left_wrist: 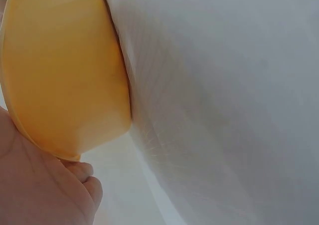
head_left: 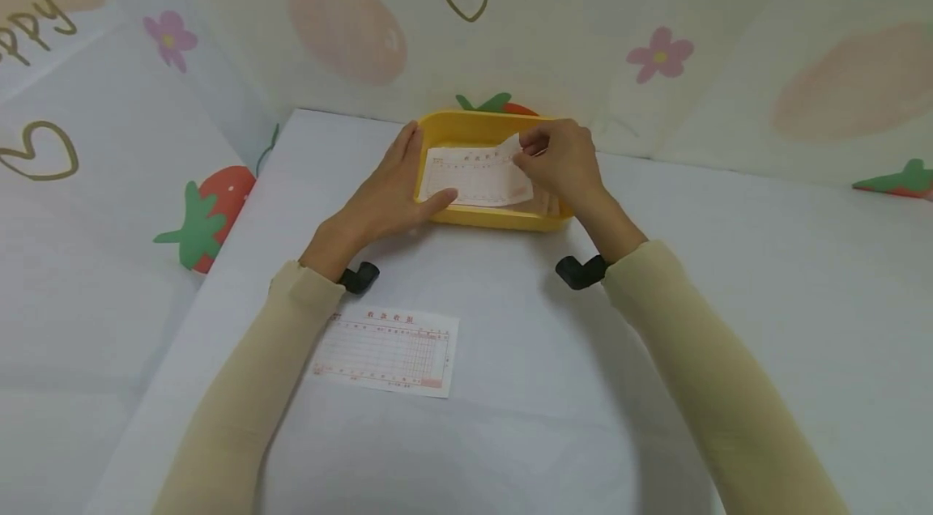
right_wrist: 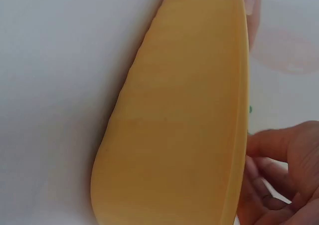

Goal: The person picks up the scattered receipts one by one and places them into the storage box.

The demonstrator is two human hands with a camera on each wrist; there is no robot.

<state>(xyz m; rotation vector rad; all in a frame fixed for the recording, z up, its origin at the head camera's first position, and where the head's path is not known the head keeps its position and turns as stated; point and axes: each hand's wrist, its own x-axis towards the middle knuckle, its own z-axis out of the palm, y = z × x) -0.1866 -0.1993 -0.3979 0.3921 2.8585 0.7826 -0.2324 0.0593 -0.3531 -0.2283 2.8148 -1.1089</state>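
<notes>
A yellow plastic basket (head_left: 503, 219) stands at the back of the white table, with printed paper slips inside. My left hand (head_left: 394, 187) holds the basket's left end, thumb over the near rim. In the left wrist view, its fingers (left_wrist: 89, 180) bend at the rim's corner. Above the basket's right part, my right hand (head_left: 568, 159) pinches the lifted corner of the top receipt slip (head_left: 474, 179). That slip lies on others, partly hidden. The right wrist view shows the basket's outer wall (right_wrist: 174, 115) with my curled right fingers (right_wrist: 271, 142) beyond the rim.
Another receipt slip (head_left: 382, 353) with red print lies flat on the table near my left forearm. Behind the basket rises a patterned backdrop (head_left: 554, 29). A black wrist mount (head_left: 581, 272) sticks out from the right wrist and another (head_left: 360, 278) from the left.
</notes>
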